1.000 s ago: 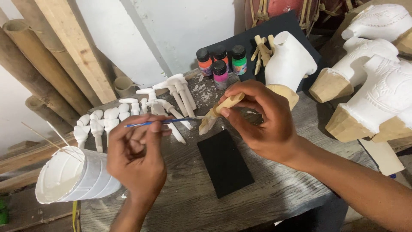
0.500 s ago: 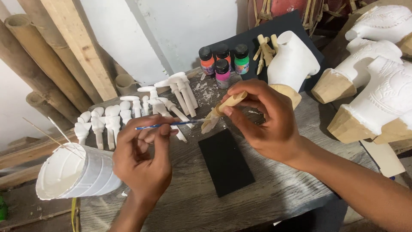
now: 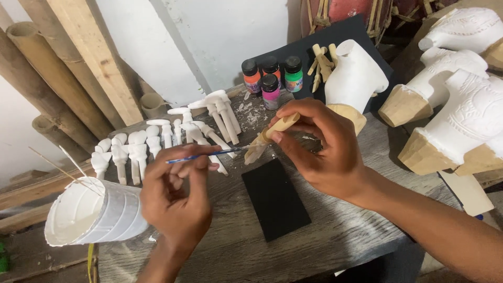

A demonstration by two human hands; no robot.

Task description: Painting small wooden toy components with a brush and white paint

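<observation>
The right hand [image 3: 327, 149] is pinching a small carved wooden limb piece [image 3: 270, 137] between thumb and fingertips, holding it tilted above the upper edge of the black rectangular card [image 3: 275, 199] that is lying flat on the grey wooden table [image 3: 340, 236]. The left hand [image 3: 175, 196] is pinching a thin blue-handled paintbrush [image 3: 207, 154] between thumb and forefinger, its other fingers curled in; the brush is lying almost level, and its tip is touching the lower end of the wooden piece, just left of the card's top edge.

Left of the card, a cluster of white-painted limb pieces [image 3: 173, 133] is standing and lying on the table. Further left of the card, a white cup [image 3: 91, 220] is lying on its side with thin sticks poking from its mouth. Beyond the card, four small paint jars [image 3: 270, 78], orange, pink, green and one darker, are standing close together. Right of the jars, a white-painted torso figure [image 3: 356, 78] is standing on a bare wood base, with unpainted wooden limbs [image 3: 322, 60] leaning behind it. Well right of the card, larger white carved figures [image 3: 461, 115] are resting with bare wooden ends.
</observation>
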